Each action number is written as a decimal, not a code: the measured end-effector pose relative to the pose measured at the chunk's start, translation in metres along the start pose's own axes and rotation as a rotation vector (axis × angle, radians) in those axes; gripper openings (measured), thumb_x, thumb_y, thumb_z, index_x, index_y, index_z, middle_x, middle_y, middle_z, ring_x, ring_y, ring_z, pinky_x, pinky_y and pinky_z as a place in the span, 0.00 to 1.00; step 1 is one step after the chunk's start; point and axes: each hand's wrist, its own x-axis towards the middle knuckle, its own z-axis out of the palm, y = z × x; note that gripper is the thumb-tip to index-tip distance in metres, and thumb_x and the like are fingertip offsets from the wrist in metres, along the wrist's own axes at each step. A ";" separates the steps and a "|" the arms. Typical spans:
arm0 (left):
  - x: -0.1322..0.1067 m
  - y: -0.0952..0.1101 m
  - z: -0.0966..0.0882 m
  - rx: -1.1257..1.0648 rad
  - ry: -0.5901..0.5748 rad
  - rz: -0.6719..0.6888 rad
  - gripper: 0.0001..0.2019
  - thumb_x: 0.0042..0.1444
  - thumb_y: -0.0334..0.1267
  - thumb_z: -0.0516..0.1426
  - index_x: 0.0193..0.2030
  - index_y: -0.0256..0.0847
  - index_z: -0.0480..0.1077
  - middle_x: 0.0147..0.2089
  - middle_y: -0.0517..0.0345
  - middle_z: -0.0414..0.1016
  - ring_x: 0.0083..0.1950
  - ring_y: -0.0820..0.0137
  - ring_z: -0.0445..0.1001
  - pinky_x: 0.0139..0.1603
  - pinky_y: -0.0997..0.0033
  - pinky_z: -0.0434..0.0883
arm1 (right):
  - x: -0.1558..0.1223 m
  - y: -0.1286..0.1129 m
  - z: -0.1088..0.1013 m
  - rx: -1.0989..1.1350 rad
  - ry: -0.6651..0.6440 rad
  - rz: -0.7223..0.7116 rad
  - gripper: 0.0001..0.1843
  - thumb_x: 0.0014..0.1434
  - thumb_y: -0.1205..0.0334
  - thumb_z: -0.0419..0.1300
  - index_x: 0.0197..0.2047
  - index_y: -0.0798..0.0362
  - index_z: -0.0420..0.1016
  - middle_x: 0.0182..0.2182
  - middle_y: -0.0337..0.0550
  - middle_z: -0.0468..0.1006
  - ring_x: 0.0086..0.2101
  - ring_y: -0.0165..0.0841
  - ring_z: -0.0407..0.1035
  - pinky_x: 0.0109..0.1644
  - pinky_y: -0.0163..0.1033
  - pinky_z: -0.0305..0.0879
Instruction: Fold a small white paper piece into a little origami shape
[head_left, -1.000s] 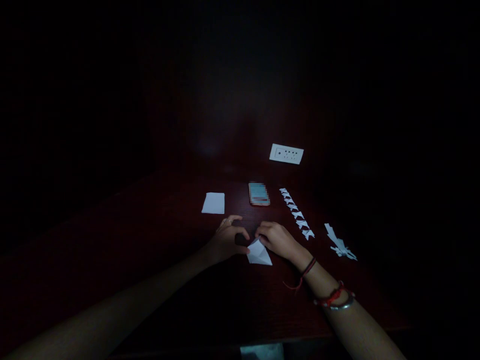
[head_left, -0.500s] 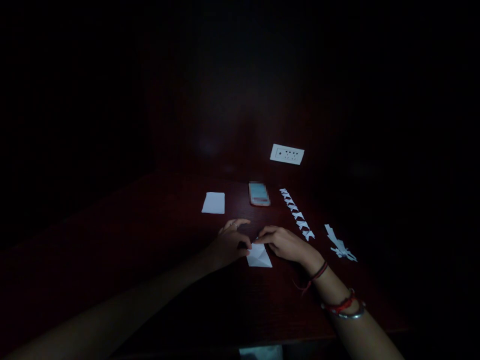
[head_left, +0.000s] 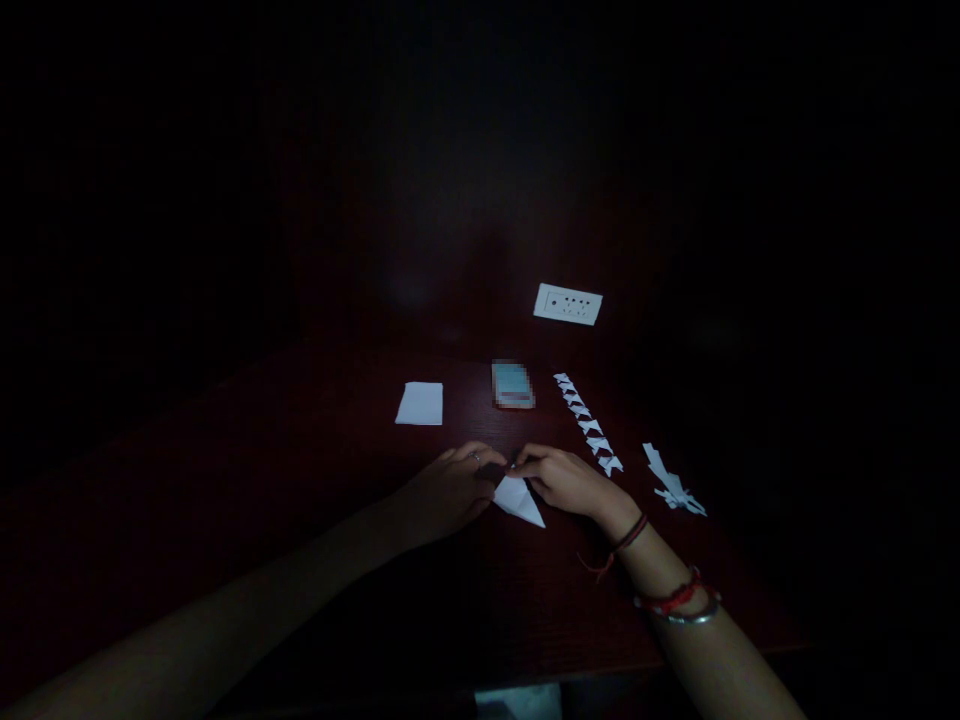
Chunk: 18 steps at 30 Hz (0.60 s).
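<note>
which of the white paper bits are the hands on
The pointed folded piece, held between the left hand and right hand. The flat sheet, the zigzag strip and the scraps lie apart, untouched.

A dim home or office desk: dark wooden table [head_left: 300,480], wall socket plate [head_left: 568,304], phone [head_left: 513,386].

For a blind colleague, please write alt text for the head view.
In a dark room, the left hand and right hand hold a folded white paper on a dark table. Beyond lie a paper square, a phone and a chain of folded pieces.
</note>
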 end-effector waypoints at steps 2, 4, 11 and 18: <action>-0.001 0.003 -0.002 0.003 -0.006 0.002 0.07 0.49 0.30 0.50 0.29 0.41 0.68 0.51 0.60 0.59 0.53 0.65 0.53 0.50 0.65 0.55 | 0.001 0.003 0.003 0.010 0.019 0.029 0.21 0.52 0.74 0.47 0.46 0.45 0.66 0.39 0.41 0.66 0.40 0.28 0.62 0.42 0.31 0.57; -0.001 0.003 -0.002 0.008 -0.001 0.002 0.07 0.50 0.31 0.49 0.28 0.40 0.68 0.50 0.60 0.60 0.53 0.65 0.54 0.50 0.65 0.55 | 0.003 0.006 0.006 0.037 0.047 0.050 0.20 0.51 0.74 0.48 0.45 0.47 0.67 0.38 0.41 0.66 0.40 0.28 0.62 0.43 0.31 0.57; 0.005 -0.005 0.010 -0.031 0.110 -0.119 0.08 0.52 0.35 0.49 0.26 0.41 0.67 0.42 0.59 0.64 0.46 0.68 0.60 0.47 0.67 0.57 | 0.009 0.007 0.011 0.192 0.165 0.104 0.17 0.51 0.73 0.49 0.44 0.55 0.68 0.37 0.44 0.69 0.38 0.28 0.62 0.45 0.33 0.57; 0.004 -0.015 0.015 -0.036 0.127 -0.235 0.09 0.41 0.42 0.58 0.26 0.41 0.64 0.44 0.59 0.60 0.46 0.64 0.59 0.42 0.66 0.59 | 0.013 0.001 0.003 0.321 0.137 0.182 0.13 0.49 0.67 0.53 0.40 0.55 0.71 0.32 0.42 0.71 0.33 0.28 0.64 0.39 0.32 0.58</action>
